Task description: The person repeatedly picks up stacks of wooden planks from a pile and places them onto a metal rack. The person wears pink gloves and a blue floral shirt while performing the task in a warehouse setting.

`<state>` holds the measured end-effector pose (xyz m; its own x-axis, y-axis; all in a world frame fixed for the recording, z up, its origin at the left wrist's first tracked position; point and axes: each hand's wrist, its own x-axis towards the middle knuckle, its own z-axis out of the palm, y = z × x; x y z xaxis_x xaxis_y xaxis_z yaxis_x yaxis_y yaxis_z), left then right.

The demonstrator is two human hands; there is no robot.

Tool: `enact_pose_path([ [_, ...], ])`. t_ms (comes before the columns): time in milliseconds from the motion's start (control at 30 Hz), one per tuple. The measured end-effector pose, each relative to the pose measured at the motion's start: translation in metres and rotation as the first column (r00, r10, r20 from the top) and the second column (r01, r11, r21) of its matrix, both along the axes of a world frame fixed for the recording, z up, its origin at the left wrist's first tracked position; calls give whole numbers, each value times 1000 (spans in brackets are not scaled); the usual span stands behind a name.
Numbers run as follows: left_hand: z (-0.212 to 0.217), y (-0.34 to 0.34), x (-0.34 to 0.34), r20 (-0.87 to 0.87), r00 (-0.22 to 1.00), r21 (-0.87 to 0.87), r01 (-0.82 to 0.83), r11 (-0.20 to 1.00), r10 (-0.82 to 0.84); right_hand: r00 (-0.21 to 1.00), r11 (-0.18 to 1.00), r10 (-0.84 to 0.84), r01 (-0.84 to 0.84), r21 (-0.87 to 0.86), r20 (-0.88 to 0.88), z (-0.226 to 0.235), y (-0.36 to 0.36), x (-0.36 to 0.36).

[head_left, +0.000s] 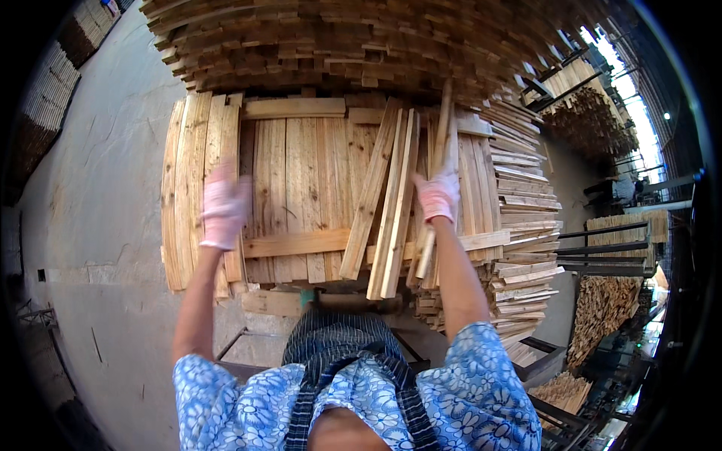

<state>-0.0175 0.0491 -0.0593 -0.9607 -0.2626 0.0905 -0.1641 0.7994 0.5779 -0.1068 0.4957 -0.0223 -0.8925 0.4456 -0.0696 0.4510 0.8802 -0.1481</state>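
Observation:
My left hand, in a pink and white work glove, is smeared by motion above the left row of wooden boards. Its fingers look stretched out with the thumb apart, and nothing shows in them. On the right, my gloved right hand is closed around a long wooden slat, which runs away from me and is partly blurred. Beside that hand, several loose slats lie slanted across the boards. Two crosspieces, a near one and a far one, lie across the flat boards between my hands.
A tall stack of wood pieces rises just beyond the boards. More slats are piled at the right with uneven ends. Dark metal bars and further wood stacks stand farther right. Grey concrete floor stretches along the left.

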Motion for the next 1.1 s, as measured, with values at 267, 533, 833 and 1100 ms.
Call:
enact_pose_path([
  [267, 54, 342, -37, 545, 831, -109, 203, 973, -112, 989, 588, 2, -119, -800, -145, -4, 105, -3],
  [533, -24, 374, -39, 250, 964, -343, 174, 923, -89, 993, 586, 51, -115, -802, -105, -5, 199, -26],
  [833, 38, 333, -46, 389, 915, 418, -71, 906, -108, 928, 890, 344, -370, -267, -141, -53, 196, -12],
  [1100, 15, 138, -32, 284, 959, 922, -279, 268, 22, 956, 927, 288, -263, -266, 59, -35, 183, 23],
])
